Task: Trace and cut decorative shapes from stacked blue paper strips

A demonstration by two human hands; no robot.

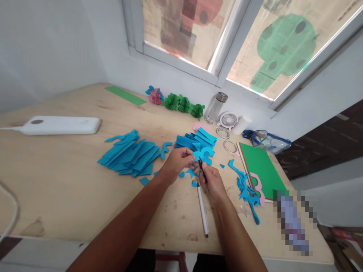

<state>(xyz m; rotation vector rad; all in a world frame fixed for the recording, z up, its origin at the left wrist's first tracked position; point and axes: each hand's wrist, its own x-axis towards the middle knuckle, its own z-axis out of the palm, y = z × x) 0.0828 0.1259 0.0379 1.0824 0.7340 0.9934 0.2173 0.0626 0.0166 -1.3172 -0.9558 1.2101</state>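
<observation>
Wooden desk [82, 192], seen from above; your L hand [177, 162] pinches a curved blue paper piece [202, 155], mid-desk, just this side of a fanned blue stack [208, 139]; your R hand [213, 180] grips a slim dark tool [202, 169], prob. scissors, its tip up at that piece; the work looks approx. midway; the held piece has a rounded outline, tho' you can't tell whether its cut is complete; a loose wavy blue piece [163, 145] nr. your L hand & a pink wavy piece [259, 183], overlapping the edge of some green sheets [263, 168] at R, both look cut; a tangle of blue offcuts [242, 186] at R suggests a fair amt. is done; what's left seems to be straight-edged strips in the big blue pile [129, 158] at L, maybe also the fanned stack; far back, three green paper ornaments [183, 104] & a pink-and-blue ornament [155, 96] look finished; a white pen [202, 213] lies idle, nearer you.
</observation>
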